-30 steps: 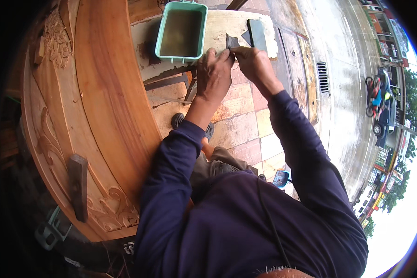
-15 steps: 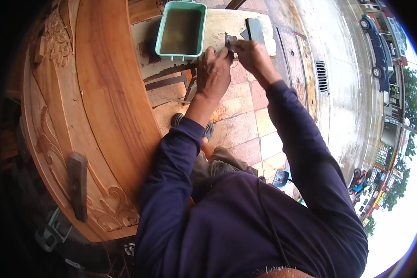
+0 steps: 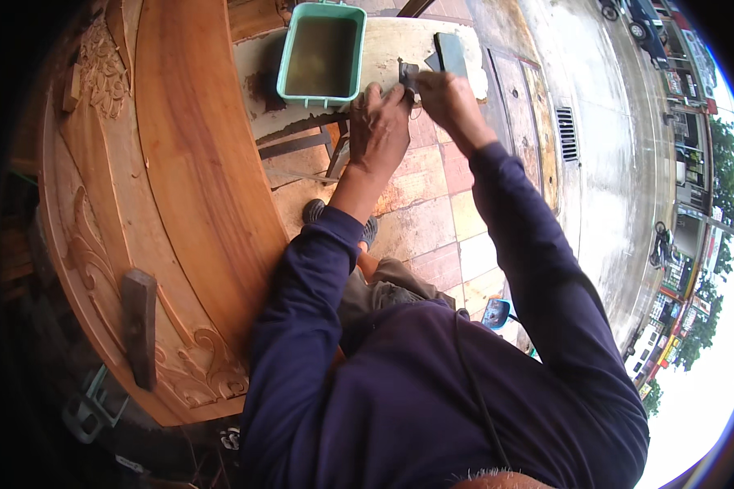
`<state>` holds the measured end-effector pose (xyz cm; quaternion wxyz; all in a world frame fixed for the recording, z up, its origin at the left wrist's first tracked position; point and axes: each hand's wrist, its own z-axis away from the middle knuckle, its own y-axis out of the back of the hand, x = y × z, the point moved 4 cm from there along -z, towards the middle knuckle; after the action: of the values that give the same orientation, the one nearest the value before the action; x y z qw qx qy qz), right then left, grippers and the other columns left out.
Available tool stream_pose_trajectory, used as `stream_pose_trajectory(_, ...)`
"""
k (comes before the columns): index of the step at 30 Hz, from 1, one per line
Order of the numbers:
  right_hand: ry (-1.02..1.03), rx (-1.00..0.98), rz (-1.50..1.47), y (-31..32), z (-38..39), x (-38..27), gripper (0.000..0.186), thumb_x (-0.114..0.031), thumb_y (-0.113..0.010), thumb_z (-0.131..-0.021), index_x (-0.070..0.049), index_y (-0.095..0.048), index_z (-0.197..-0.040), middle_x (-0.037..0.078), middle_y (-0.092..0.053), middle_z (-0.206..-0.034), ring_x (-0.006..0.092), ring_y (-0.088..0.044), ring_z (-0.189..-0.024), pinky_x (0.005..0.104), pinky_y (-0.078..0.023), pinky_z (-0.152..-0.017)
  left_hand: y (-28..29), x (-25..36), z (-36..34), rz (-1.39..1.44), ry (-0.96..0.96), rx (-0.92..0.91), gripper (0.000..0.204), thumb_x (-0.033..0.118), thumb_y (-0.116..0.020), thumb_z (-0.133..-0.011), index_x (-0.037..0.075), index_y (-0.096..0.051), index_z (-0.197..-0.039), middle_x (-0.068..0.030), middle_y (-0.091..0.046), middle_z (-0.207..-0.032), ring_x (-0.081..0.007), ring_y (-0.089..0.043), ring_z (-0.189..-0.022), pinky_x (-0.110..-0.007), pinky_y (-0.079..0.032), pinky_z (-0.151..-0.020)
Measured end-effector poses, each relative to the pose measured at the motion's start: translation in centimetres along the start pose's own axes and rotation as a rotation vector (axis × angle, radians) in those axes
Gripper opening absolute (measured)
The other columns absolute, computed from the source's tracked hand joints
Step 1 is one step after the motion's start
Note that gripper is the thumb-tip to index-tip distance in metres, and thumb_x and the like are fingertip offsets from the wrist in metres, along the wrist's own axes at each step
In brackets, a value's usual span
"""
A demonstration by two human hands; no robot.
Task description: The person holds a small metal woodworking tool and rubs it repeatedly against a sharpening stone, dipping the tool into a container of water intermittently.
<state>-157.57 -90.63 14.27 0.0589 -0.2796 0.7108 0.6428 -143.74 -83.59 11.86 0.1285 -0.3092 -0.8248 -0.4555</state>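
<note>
Both hands meet at the near edge of a worn, pale bench (image 3: 383, 41). My right hand (image 3: 453, 106) pinches a small dark flat piece (image 3: 409, 73), possibly sandpaper; its exact kind is unclear. My left hand (image 3: 379, 126) has its fingers bent, with thumb and fingertips against the lower side of that same piece. A thin loop hangs just below the fingertips. Left of the hands, a green plastic basin (image 3: 281, 69) holds murky water. On the right lies a grey-green rectangular block (image 3: 450, 54), with a dark flat scrap (image 3: 432, 62) beside it.
A large carved wooden panel (image 3: 192, 163) stands along my left, with a dark wooden block (image 3: 140, 326) on it. Tiled floor (image 3: 424, 220) lies below the bench. A blue dustpan-like thing (image 3: 496, 313) sits near my right side. Beyond is a wet street (image 3: 620, 163) with vehicles.
My hands keep nearly the same place and grip on the small dark piece. On the street, the dark vehicle has moved toward the top of the picture, and a different motorbike appears.
</note>
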Motion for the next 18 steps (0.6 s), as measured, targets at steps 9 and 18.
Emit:
stream_pose_trajectory(9, -0.374, -0.124, -0.751, 5.5, -1.4, -0.9, 0.034, -0.019, -0.073, -0.103, -0.001, -0.074, -0.131, -0.001, -0.062, -0.072, 0.0060, -0.056, -0.057, 0.0246, -0.045, -0.050, -0.3, 0.0, 0.4, -0.079, -0.001, -0.019, 0.022, 0.011, -0.062, -0.097, 0.007, -0.080, -0.111, -0.0038, -0.074, -0.122, -0.0293, -0.060, -0.107, -0.045, -0.047, -0.098)
stream_pose_trajectory(18, -0.505, -0.110, -1.496, 5.1, 7.2, -1.3, 0.027, -0.020, -0.063, -0.110, 0.002, -0.066, -0.127, 0.005, -0.065, -0.084, 0.0143, -0.061, -0.067, 0.0257, -0.051, -0.064, 0.5, 1.3, -0.2, -0.111, -0.059, -0.029, 0.036, 0.013, -0.073, -0.091, 0.016, -0.078, -0.127, -0.0008, -0.074, -0.127, -0.0274, -0.065, -0.109, -0.041, -0.052, -0.095)
